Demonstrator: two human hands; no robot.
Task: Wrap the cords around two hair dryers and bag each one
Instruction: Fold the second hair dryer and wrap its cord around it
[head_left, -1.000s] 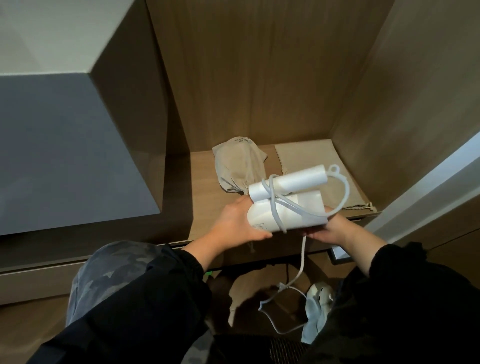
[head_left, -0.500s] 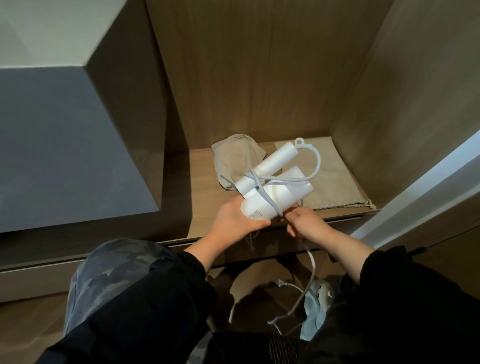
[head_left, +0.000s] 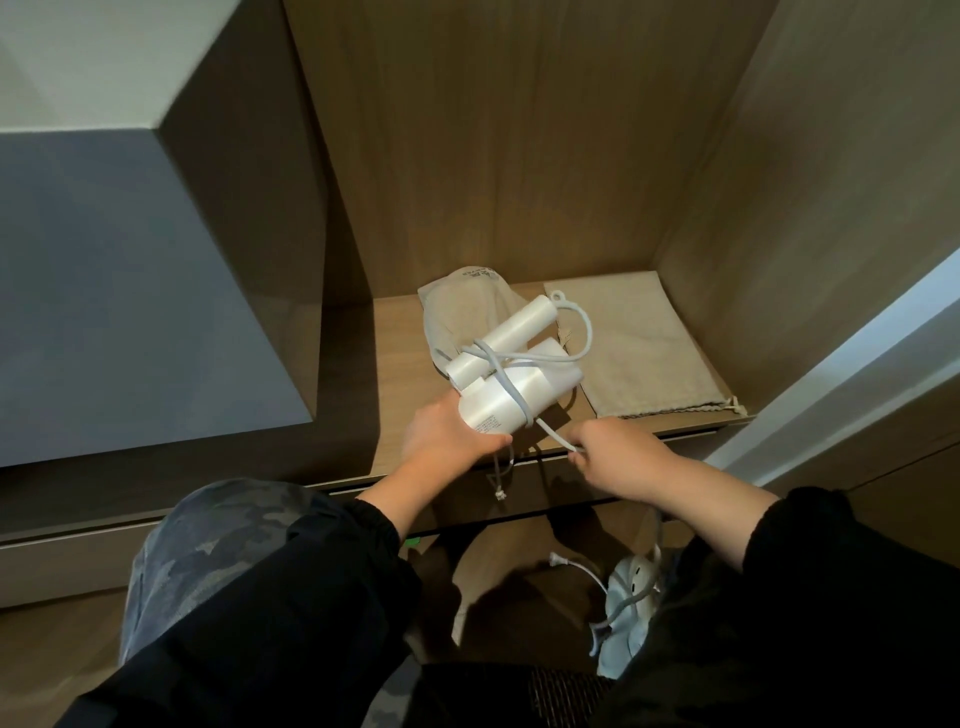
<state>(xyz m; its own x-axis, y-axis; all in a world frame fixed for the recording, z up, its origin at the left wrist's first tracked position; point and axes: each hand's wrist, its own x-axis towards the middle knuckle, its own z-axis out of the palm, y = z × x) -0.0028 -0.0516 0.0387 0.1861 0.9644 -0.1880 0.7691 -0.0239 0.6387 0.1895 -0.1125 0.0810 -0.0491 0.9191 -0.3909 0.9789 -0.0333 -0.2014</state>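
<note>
A white folded hair dryer (head_left: 514, 387) is held over the wooden shelf (head_left: 400, 384). My left hand (head_left: 447, 436) grips its rounded body from below. Its white cord (head_left: 506, 384) crosses the body and handle in a couple of turns and loops past the handle's end. My right hand (head_left: 615, 454) pinches the cord just right of the dryer, and the slack drops below the shelf to a plug (head_left: 558, 558) near the floor. A bulging beige bag (head_left: 460, 312) lies behind the dryer. A flat beige drawstring bag (head_left: 644, 348) lies on the shelf's right side.
Wooden walls (head_left: 519, 145) close the alcove at the back and right. A grey cabinet block (head_left: 119, 291) stands to the left. Below the shelf, a pale blue slipper (head_left: 631, 618) rests on the floor by my dark sleeves.
The dryer has turned from lying sideways to pointing up and away. My right hand has left the dryer's body, taken the cord and drawn it out to the right.
</note>
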